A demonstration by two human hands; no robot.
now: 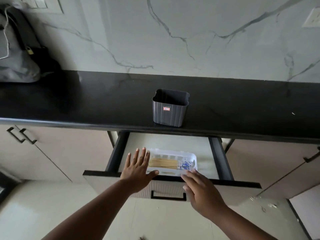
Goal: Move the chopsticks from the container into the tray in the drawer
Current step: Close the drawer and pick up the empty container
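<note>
Left hand (138, 168), fingers spread flat, rests at the white tray's (193, 157) left edge in the open drawer (204, 153); chopsticks (164, 163) lie lengthwise inside. Right hand (201, 189), fingers straight, touches the tray's near rim. Bare drawer floor lies rightward. Above, the grey container (168, 110) stands near the bench (86, 101) edge.

Grey container (170, 108) standing on the black worktop (86, 101). Below, open drawer (221, 161) with a white tray (173, 153) full of chopsticks (166, 162). Left hand (137, 168) flat by the tray, right hand (201, 191) near its front corner.
</note>
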